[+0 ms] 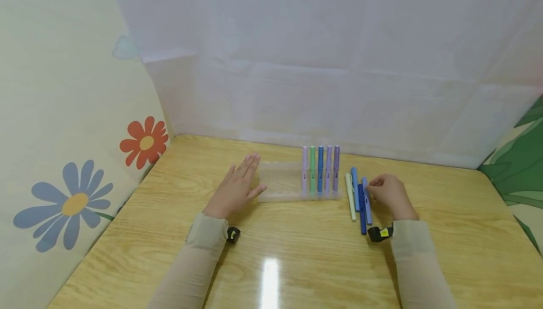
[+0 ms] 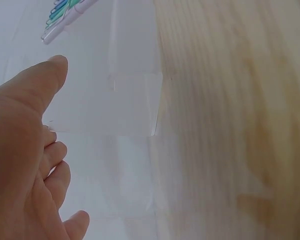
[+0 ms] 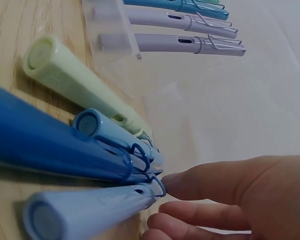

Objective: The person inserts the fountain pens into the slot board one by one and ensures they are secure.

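In the head view my left hand lies with straight fingers along the left end of a clear plastic pen holder. Its thumb points toward the holder in the left wrist view. Several capped pens stand side by side in the holder's right part, among them a green pen and a dark purple pen. My right hand pinches the cap end of a periwinkle pen on the table. Beside it lie a dark blue pen, a light blue pen and a pale green pen.
The wooden table runs back to a white cloth backdrop. On the left is a wall covering with printed flowers; green leaf prints appear at the right.
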### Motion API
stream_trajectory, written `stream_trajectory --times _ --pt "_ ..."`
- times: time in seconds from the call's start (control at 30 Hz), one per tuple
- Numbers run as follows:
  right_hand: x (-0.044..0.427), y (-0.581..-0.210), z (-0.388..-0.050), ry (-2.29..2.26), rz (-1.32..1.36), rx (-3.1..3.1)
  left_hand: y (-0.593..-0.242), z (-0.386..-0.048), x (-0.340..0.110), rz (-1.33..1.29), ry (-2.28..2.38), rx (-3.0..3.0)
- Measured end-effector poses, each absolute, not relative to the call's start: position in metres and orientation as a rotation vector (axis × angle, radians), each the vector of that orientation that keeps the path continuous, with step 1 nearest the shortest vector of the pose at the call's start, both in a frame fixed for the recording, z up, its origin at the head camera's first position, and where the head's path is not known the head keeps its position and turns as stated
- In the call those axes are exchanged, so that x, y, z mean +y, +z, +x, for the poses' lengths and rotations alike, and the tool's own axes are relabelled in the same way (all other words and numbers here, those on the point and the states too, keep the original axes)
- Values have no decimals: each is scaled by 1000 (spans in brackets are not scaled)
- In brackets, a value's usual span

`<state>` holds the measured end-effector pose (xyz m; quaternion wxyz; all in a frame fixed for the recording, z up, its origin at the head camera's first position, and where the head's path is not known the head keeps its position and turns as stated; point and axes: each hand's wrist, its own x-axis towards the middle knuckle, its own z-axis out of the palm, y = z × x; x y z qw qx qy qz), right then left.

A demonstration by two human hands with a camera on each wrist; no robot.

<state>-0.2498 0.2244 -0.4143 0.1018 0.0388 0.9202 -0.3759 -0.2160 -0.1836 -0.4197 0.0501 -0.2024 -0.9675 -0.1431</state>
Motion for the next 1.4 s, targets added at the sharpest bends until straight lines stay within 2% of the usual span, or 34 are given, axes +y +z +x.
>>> stream_trajectory --times 0.9,1.4 --pt "219 -415 -244 -1121 233 2650 -420 -213 -183 -621 -403 -2916" --pt "222 -417 -245 -1051 169 2710 -421 -215 -183 -625 -344 -2898"
